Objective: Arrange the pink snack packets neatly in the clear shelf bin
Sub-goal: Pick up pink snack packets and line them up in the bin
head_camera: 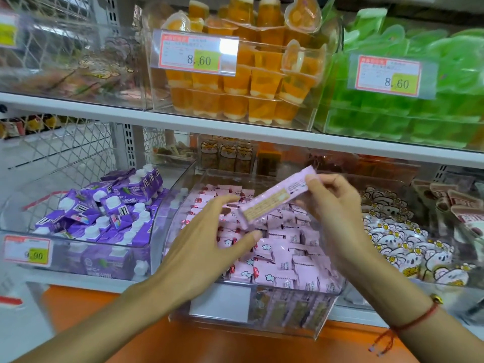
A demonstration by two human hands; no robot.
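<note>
Bin (324,307): clear, on lower shelf, already holding many pink packets (277,247) in rough rows; some tilted, tidying judged unfinished.
Long packet (277,197): held above bin, not yet placed.
Right hand (337,205): pinching long packet's upper end.
Left hand (209,239): fingers straight, spread, holding nothing, reaching toward packet.

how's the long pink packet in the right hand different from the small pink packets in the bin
The long pink packet is a slim strip; the small pink packets are short and squarish. The long one is held tilted in the air by the right hand; the small ones lie piled in the clear bin. The long one shows a text panel; some small ones show clouds. Both are pink.
</note>
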